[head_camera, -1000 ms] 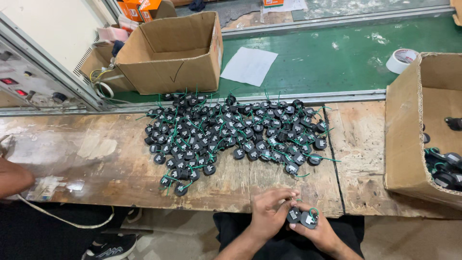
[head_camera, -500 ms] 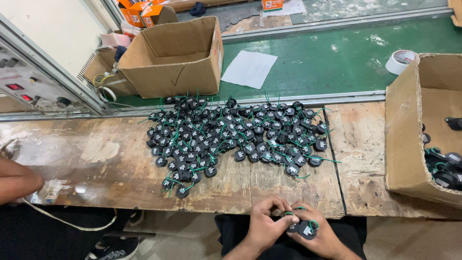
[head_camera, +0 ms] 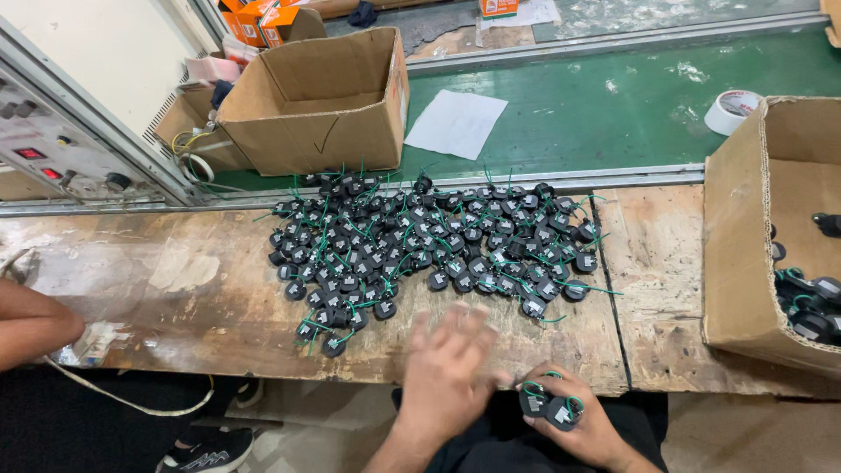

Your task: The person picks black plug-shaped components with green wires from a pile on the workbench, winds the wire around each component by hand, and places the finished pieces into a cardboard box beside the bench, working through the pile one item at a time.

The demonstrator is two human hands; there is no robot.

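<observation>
Right hand (head_camera: 574,420) grips two round black parts (head_camera: 547,407), flat faces up; left hand (head_camera: 447,368) open, blurred.

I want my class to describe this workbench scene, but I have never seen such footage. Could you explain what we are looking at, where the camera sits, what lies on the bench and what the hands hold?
There is no machine here: a person works with bare hands, filmed from a camera worn on the head, looking down. On the worn wooden bench lies a pile of small black round parts with green wires. The right hand holds two such parts near the bench edge. The left hand, blurred, fingers spread, hovers over the bench edge below the pile. An open cardboard box at the right contains more parts. Another person's arm shows at the left.
</observation>
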